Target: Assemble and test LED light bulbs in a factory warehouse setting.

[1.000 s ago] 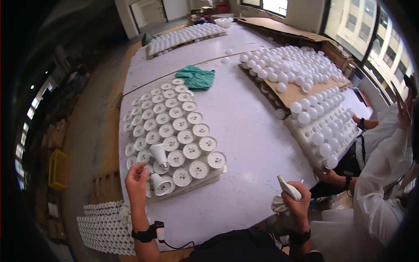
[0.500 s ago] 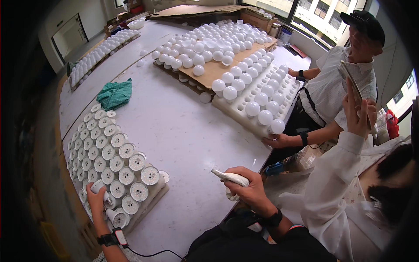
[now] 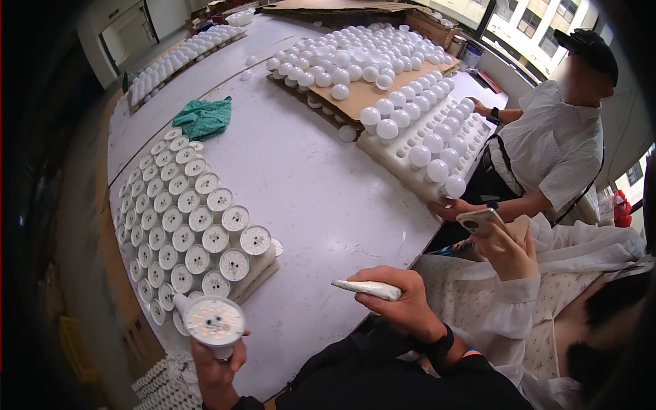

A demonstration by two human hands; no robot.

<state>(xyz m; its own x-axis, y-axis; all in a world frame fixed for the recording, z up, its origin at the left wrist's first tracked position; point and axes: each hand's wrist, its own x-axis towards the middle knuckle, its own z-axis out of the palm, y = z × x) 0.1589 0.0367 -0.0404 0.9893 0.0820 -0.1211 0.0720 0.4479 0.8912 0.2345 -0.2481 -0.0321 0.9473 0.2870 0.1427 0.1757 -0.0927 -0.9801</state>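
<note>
So a white bulb base (image 3: 215,321) is being gripped by the left hand (image 3: 219,365) at the near left, with its round LED disc being shown face up and the fingers being curled round its lower part. Another white neck (image 3: 182,302) is being partly hidden behind that disc; whether it's being held too can't be told. Just beyond, rows of bulb bases (image 3: 183,238) are being held upright in a pale tray (image 3: 263,279), and a crumpled teal cloth (image 3: 203,117) is being seen by the far end.

Meanwhile a white tapered pouch (image 3: 372,290) is being clasped in the right hand (image 3: 404,297), its narrow tip being pointed left above the table (image 3: 321,225).

Over on the right, a white foam tray (image 3: 396,164) with white domes (image 3: 437,145) is being touched at its near corner by a co-worker's hand (image 3: 449,207), and a phone (image 3: 480,220) is being held nearer by someone else.
</note>
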